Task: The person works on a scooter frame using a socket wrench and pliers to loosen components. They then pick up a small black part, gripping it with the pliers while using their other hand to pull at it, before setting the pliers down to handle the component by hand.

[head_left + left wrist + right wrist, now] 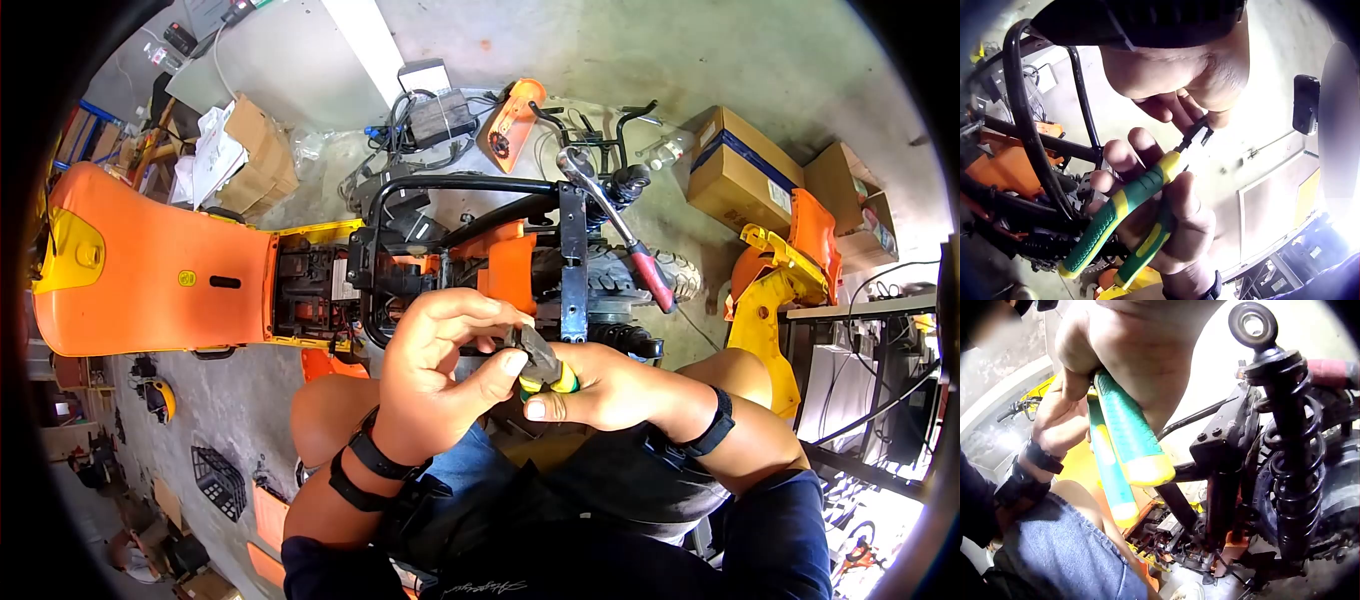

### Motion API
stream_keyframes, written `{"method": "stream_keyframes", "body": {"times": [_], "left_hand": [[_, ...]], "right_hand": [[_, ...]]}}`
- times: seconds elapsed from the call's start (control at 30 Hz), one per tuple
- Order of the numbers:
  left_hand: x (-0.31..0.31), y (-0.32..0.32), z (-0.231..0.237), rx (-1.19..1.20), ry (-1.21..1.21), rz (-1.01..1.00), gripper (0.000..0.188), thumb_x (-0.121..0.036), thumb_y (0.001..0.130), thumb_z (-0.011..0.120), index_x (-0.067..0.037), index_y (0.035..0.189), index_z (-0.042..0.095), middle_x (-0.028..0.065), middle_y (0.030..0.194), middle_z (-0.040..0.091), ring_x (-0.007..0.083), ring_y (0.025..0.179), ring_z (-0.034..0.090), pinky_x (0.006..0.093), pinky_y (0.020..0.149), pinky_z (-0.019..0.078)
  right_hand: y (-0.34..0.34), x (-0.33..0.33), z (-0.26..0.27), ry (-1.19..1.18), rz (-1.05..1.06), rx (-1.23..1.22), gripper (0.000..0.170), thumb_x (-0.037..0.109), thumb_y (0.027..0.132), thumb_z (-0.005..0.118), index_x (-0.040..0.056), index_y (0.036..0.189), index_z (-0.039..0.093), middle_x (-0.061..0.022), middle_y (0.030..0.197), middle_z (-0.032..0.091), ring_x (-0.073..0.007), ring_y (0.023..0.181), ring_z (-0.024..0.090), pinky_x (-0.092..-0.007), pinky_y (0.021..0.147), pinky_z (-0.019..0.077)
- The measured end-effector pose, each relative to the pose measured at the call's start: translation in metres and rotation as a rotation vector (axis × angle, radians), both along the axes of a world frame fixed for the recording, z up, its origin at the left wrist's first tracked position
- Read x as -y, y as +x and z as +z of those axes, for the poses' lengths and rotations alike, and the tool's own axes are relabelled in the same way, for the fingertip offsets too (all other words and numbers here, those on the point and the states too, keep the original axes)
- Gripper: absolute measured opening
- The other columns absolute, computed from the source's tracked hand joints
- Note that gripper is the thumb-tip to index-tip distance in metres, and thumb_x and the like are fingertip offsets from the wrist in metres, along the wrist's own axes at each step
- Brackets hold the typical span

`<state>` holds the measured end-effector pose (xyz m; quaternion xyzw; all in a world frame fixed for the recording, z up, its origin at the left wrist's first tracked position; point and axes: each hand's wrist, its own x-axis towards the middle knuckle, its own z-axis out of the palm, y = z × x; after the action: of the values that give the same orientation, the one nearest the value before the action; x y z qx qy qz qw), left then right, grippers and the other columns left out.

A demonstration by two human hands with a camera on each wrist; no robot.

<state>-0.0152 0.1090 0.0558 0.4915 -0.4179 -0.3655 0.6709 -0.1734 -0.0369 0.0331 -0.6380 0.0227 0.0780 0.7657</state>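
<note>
A pair of pliers (pixel 540 356) with green and yellow handles is held over the lap, in front of the vehicle's black frame. My right hand (pixel 612 385) grips its handles (pixel 1138 190), with the thumb along one side in the head view. From the left, my left hand (pixel 432 358) pinches the metal nose of the pliers between thumb and fingers. Its fingertips hide the very tip, and I cannot tell whether a small part sits there. In the right wrist view the yellow handle ends (pixel 1150 470) stick out below the right hand.
Ahead stands the vehicle's black tube frame (pixel 375 235), with a red-handled ratchet (pixel 622 222) lying across its right end. A coil-spring shock absorber (pixel 1291 444) rises beside it. The orange body (pixel 140 265) extends left. Cardboard boxes (pixel 745 170) and yellow panels (pixel 765 330) stand at right.
</note>
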Motion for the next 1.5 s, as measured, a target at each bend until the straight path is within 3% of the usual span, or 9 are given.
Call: {"method": "stream_keyframes", "body": {"times": [0.53, 0.8, 0.87, 0.97, 1.0, 1.03, 1.13, 1.23, 1.5], "left_hand": [[-0.002, 0.001, -0.001, -0.007, 0.020, 0.017, 0.043, 0.004, 0.088, 0.070, -0.004, 0.123, 0.046, 0.0139, 0.117, 0.066, 0.0176, 0.104, 0.066, 0.0292, 0.087, 0.0472], [-0.001, 0.002, -0.002, -0.013, -0.021, 0.014, 0.043, 0.004, 0.088, 0.070, -0.003, 0.124, 0.047, 0.0145, 0.117, 0.065, 0.0185, 0.108, 0.064, 0.0304, 0.088, 0.0489], [0.001, 0.004, 0.003, -0.063, 0.024, -0.043, 0.041, -0.009, 0.096, 0.066, -0.002, 0.129, 0.044, 0.0182, 0.116, 0.064, 0.0227, 0.110, 0.062, 0.0387, 0.097, 0.0499], [0.011, 0.002, -0.013, -0.277, 0.020, -0.134, 0.065, -0.057, 0.105, 0.031, -0.001, 0.133, 0.048, 0.0190, 0.118, 0.064, 0.0272, 0.110, 0.061, 0.0424, 0.099, 0.0477], [0.015, 0.002, -0.016, -0.360, 0.073, -0.203, 0.085, -0.068, 0.101, 0.012, 0.000, 0.128, 0.054, 0.0191, 0.118, 0.065, 0.0299, 0.111, 0.061, 0.0446, 0.102, 0.0458], [0.017, -0.002, -0.012, -0.468, 0.147, -0.228, 0.090, -0.068, 0.101, 0.008, 0.004, 0.120, 0.060, 0.0188, 0.117, 0.066, 0.0266, 0.109, 0.062, 0.0423, 0.102, 0.0450], [0.018, -0.008, -0.015, -0.519, 0.248, -0.314, 0.097, -0.072, 0.098, 0.004, 0.002, 0.103, 0.066, 0.0211, 0.102, 0.069, 0.0340, 0.108, 0.063, 0.0455, 0.103, 0.0455], [0.023, -0.016, -0.022, -0.599, 0.148, -0.259, 0.090, -0.071, 0.099, 0.004, -0.003, 0.074, 0.058, 0.0178, 0.073, 0.064, 0.0332, 0.086, 0.064, 0.0437, 0.089, 0.0504], [0.018, -0.025, -0.006, -0.562, 0.219, -0.064, 0.082, -0.067, 0.102, 0.009, -0.005, 0.066, 0.050, 0.0160, 0.061, 0.058, 0.0280, 0.064, 0.059, 0.0384, 0.070, 0.0520]], "right_hand": [[0.001, -0.001, 0.001, 0.049, -0.013, -0.047, 0.038, 0.027, 0.099, 0.066, 0.0049, 0.128, 0.056, -0.0042, 0.114, 0.065, -0.0132, 0.106, 0.061, -0.0308, 0.095, 0.0487], [0.002, -0.004, 0.000, 0.090, -0.036, -0.082, 0.026, 0.026, 0.097, 0.069, 0.0061, 0.110, 0.057, 0.0005, 0.095, 0.062, -0.0096, 0.089, 0.056, -0.0282, 0.082, 0.0482], [0.002, -0.003, 0.004, 0.077, -0.022, -0.126, 0.026, 0.025, 0.095, 0.071, 0.0062, 0.109, 0.058, 0.0009, 0.094, 0.062, -0.0090, 0.089, 0.055, -0.0279, 0.081, 0.0481], [0.004, -0.005, 0.006, 0.061, 0.009, -0.181, 0.025, 0.022, 0.092, 0.076, 0.0058, 0.103, 0.061, 0.0007, 0.091, 0.062, -0.0083, 0.084, 0.058, -0.0274, 0.075, 0.0491], [0.004, -0.008, 0.002, 0.116, 0.018, -0.173, 0.024, 0.021, 0.091, 0.076, 0.0056, 0.103, 0.061, 0.0002, 0.090, 0.062, -0.0089, 0.082, 0.059, -0.0271, 0.073, 0.0497], [0.004, -0.010, 0.000, 0.171, 0.027, -0.165, 0.023, 0.019, 0.091, 0.076, 0.0055, 0.102, 0.061, -0.0004, 0.090, 0.062, -0.0095, 0.079, 0.061, -0.0269, 0.071, 0.0504], [0.004, -0.024, 0.002, 0.285, -0.045, -0.161, 0.024, 0.020, 0.092, 0.075, 0.0040, 0.102, 0.061, -0.0013, 0.089, 0.063, -0.0116, 0.077, 0.063, -0.0266, 0.070, 0.0523], [0.003, -0.034, -0.011, 0.395, 0.016, -0.192, 0.030, 0.021, 0.092, 0.075, 0.0010, 0.108, 0.061, -0.0036, 0.093, 0.064, -0.0140, 0.081, 0.065, -0.0279, 0.073, 0.0539], [-0.001, -0.034, 0.003, 0.568, 0.071, -0.206, 0.030, 0.017, 0.093, 0.073, -0.0017, 0.113, 0.060, -0.0064, 0.098, 0.064, -0.0170, 0.092, 0.063, -0.0303, 0.082, 0.0524]]}}
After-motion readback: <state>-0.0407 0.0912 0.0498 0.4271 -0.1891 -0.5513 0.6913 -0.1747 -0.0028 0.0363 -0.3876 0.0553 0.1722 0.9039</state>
